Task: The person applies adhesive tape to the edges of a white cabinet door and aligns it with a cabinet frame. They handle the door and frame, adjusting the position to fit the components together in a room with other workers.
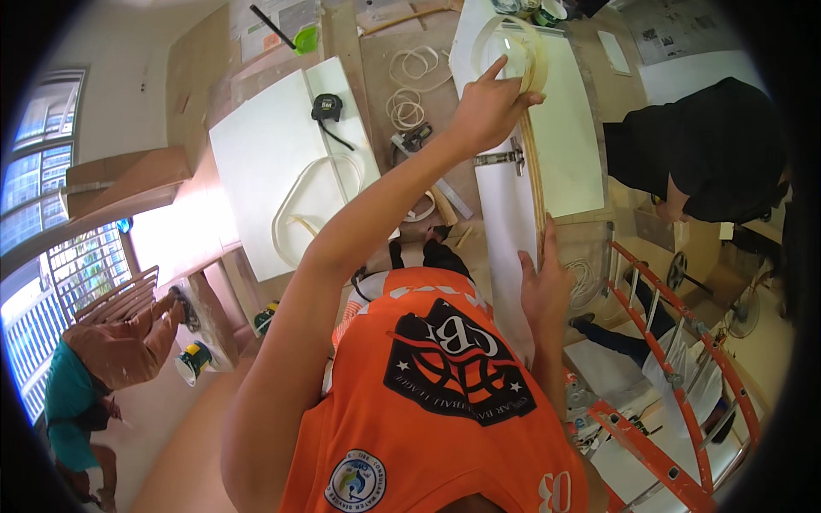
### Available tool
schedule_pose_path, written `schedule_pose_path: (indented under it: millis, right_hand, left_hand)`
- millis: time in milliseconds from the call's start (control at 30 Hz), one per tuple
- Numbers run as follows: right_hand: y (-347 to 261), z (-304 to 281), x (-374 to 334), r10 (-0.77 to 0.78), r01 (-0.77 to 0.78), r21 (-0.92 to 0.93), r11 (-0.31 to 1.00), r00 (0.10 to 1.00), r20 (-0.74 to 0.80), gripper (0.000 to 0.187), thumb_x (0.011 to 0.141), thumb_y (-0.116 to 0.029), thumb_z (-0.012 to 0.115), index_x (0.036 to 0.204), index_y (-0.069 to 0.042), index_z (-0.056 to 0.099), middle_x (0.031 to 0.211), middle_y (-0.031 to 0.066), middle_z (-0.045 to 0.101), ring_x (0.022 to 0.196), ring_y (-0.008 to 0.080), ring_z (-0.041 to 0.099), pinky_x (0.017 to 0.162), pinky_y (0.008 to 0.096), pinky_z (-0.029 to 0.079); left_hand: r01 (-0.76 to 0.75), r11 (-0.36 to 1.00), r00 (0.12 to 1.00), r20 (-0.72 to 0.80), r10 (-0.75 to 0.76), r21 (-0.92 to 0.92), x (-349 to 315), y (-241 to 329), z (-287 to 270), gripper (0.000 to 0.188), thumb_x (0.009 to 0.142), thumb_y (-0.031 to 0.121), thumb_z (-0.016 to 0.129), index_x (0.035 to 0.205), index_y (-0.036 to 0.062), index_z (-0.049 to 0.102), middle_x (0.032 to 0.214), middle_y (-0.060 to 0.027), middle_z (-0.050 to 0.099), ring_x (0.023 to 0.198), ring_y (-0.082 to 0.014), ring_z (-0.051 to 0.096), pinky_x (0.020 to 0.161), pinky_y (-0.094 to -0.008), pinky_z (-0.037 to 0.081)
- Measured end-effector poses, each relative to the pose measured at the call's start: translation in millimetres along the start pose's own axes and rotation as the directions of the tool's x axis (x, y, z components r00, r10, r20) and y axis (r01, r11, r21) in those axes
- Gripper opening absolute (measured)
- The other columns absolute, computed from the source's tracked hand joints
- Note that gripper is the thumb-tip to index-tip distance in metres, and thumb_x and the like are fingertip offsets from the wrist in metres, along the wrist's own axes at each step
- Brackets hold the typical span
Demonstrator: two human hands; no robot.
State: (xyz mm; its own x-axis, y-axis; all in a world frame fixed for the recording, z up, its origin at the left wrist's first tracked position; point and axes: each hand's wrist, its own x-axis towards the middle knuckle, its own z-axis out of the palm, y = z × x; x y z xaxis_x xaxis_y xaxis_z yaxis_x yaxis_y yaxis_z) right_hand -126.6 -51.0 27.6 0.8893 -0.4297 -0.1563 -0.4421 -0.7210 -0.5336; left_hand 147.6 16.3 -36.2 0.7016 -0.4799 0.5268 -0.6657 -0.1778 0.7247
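My left hand [496,107] reaches far forward and grips a loose coil of cream edge banding [536,56], its index finger pointing ahead along the coil. From there a thin pale strip seems to follow the plywood-coloured edge [534,171] of a long white board [505,205] towards me. Nearer my body, my right hand [547,291] rests against that same edge with fingers stretched out and thumb apart. A metal clasp or hinge [516,157] sits on the board between my hands. What lies under the right palm is hidden.
On a white panel [256,171] at left lie a tape measure [327,107] and a looped strip [282,214]. Loose coils [404,109] and a tool [414,137] lie on the floor. Orange ladder [676,376] stands right. One person [710,154] bends at right; another [85,393] works left.
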Motion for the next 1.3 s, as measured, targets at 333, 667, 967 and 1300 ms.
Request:
schedule_pose_path:
  millis: [333,667,967,1300]
  right_hand:
    - [14,12,-5,0.049,-0.042,-0.095,0.995,0.996,0.072,0.069,0.095,-0.016,0.068,0.154,-0.004,0.035,0.118,0.0315,0.067,0.103,0.049,0.067,0.084,0.0516,0.054]
    - [-65,-12,140,0.098,-0.042,-0.212,0.976,0.96,0.263,0.068,0.093,-0.026,0.072,0.146,-0.001,0.036,0.104,0.0307,0.068,0.098,0.0504,0.066,0.083,0.0541,0.052]
    - [-42,7,121,0.037,-0.083,0.148,0.985,0.955,0.295,0.089,0.086,-0.007,0.074,0.158,-0.01,0.021,0.117,0.0346,0.065,0.108,0.0531,0.062,0.087,0.0549,0.051]
    - [-20,10,130,0.016,-0.089,0.236,0.968,0.956,0.293,0.09,0.083,0.006,0.062,0.16,-0.015,0.02,0.117,0.0299,0.065,0.097,0.0521,0.065,0.081,0.0592,0.053]
  left_hand:
    - [-0.093,0.993,0.996,-0.001,0.093,-0.07,-15,-4,1,0.019,0.093,0.023,0.072,0.089,0.0045,0.07,0.072,-0.0114,0.068,0.068,-0.0326,0.067,0.118,-0.0519,0.04]
    - [-0.163,0.987,0.983,0.085,0.164,-0.013,-6,-13,9,0.02,0.094,0.021,0.07,0.101,0.0025,0.068,0.094,-0.0124,0.074,0.094,-0.0325,0.07,0.114,-0.0518,0.04]
    - [-0.182,0.983,0.983,0.006,0.182,0.038,-15,-15,5,0.021,0.087,0.016,0.076,0.092,-0.0005,0.064,0.091,-0.0158,0.073,0.091,-0.0335,0.071,0.112,-0.0516,0.046]
    - [0.2,0.966,0.973,-0.08,-0.215,-0.164,-1,13,20,0.002,0.091,0.002,0.067,0.09,0.0007,0.068,0.076,-0.014,0.071,0.07,-0.0338,0.07,0.109,-0.0513,0.049]
